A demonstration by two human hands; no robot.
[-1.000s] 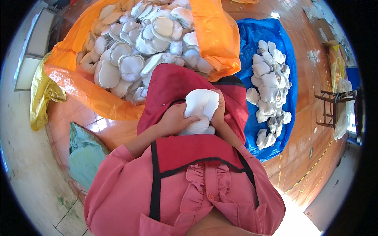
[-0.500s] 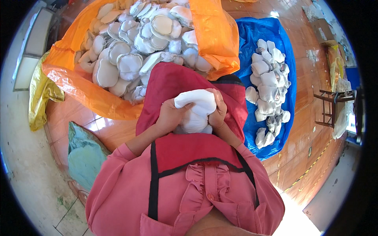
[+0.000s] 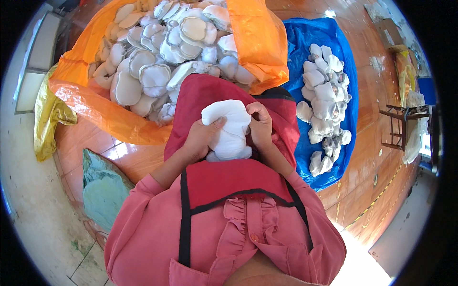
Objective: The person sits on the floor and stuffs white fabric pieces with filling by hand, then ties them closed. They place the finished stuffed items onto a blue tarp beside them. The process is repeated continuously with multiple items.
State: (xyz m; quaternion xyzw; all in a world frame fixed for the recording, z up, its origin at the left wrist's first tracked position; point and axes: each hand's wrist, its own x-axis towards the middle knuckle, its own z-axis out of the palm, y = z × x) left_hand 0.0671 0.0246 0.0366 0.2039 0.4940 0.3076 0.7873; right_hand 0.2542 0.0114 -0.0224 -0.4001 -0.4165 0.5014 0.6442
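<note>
Over my lap I hold a white padded fabric piece (image 3: 228,131), shaped like a slipper, with a fluffy greyish edge low down. My left hand (image 3: 201,138) is closed on its left side, the thumb pressed on the front. At the upper right edge, my right hand (image 3: 260,125) pinches the fabric between thumb and bent fingers. The piece's underside and some fingertips are hidden. A dark red apron (image 3: 187,110) covers my lap beneath it.
Ahead, a large orange sack (image 3: 112,123) holds a heap of white oval fluffy-edged pieces (image 3: 155,78). Rightward, a blue sheet (image 3: 344,62) carries several white pieces with grey fluff (image 3: 327,109). A green sack (image 3: 102,195), a yellow sack (image 3: 45,126) and a wooden stool (image 3: 398,126) stand around.
The white piece has shifted slightly left and stands more upright, its top less folded over. My right hand has changed from a broad grasp to a pinch at its edge.
</note>
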